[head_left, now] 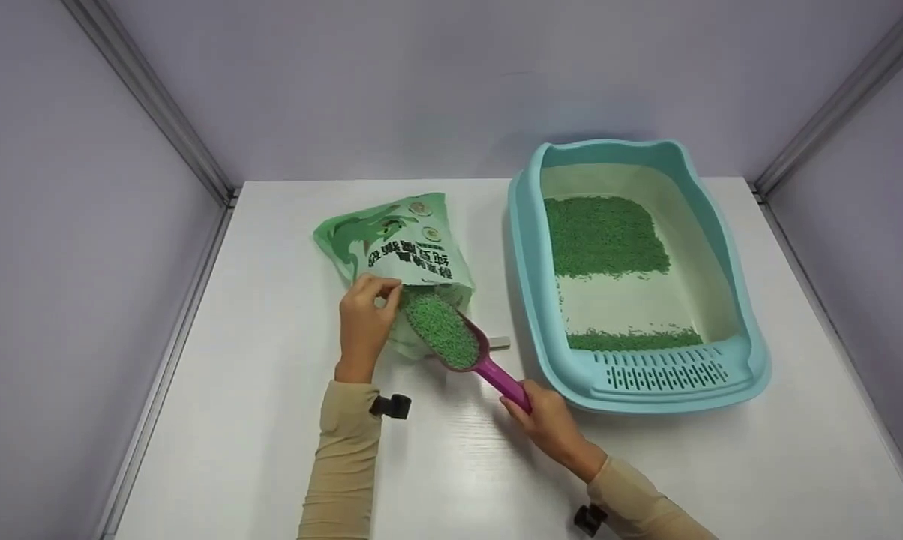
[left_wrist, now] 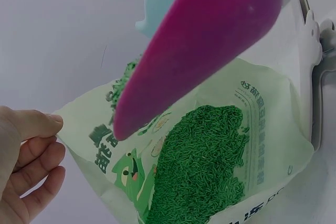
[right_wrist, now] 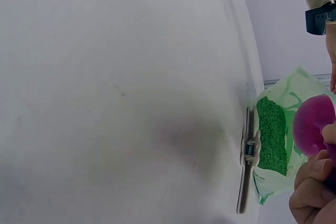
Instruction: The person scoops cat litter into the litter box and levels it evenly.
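- Purple scoop (left_wrist: 202, 51), gripped in the right hand (head_left: 553, 424), heaped with green pellets (head_left: 444, 330)
- Pale bag (head_left: 414, 251) just beyond the left hand (head_left: 365, 315), which pinches its edge

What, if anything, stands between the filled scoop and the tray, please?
The left wall of the tray does, so the scoop would probably have to clear it; a clip also lies on the table between them.

Smooth plastic, rough pellets (head_left: 442, 330)
The scoop (left_wrist: 210, 40) is shiny plastic, the tub (head_left: 529, 277) smooth plastic, the bag (head_left: 414, 238) thin plastic, the surface (head_left: 459, 465) shiny.
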The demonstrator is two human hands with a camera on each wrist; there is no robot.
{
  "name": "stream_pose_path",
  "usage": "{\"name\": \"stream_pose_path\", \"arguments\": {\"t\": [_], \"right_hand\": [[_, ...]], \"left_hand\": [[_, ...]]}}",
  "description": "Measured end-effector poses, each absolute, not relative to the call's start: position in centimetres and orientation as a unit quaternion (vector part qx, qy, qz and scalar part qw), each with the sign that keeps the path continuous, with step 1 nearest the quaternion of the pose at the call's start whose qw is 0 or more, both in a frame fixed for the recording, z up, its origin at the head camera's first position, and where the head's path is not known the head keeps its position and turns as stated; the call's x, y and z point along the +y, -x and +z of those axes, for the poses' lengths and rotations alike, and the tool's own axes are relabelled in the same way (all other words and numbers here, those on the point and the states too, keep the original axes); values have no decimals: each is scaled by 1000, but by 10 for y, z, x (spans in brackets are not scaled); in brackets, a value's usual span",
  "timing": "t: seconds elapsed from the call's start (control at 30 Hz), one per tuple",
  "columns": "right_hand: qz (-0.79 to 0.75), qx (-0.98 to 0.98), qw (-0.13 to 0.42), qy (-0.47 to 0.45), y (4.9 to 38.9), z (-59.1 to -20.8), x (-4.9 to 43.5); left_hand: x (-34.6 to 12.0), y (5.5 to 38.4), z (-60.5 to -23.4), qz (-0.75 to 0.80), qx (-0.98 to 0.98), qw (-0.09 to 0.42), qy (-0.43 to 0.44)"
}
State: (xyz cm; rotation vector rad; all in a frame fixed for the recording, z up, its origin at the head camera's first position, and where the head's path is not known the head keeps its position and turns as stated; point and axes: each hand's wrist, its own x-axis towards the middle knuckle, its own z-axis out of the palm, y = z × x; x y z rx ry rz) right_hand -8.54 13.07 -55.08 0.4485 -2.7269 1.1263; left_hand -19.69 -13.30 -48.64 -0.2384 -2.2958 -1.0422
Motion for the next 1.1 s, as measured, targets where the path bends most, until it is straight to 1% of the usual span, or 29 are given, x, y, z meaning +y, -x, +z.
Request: {"name": "stream_pose_path", "arguments": {"t": [0.37,0.7,1.1], "right_hand": [[369,-913,76,-158,78,-531,138],[359,-911,98,-179,78,-520,146],[365,-907,75,-197,77,-499,156]], "left_hand": [[-133,197,-488,-396,-868,289,80],[-134,197,-488,-391,-866,296,95],[-133,196,-488,-392,-867,294,90]]}}
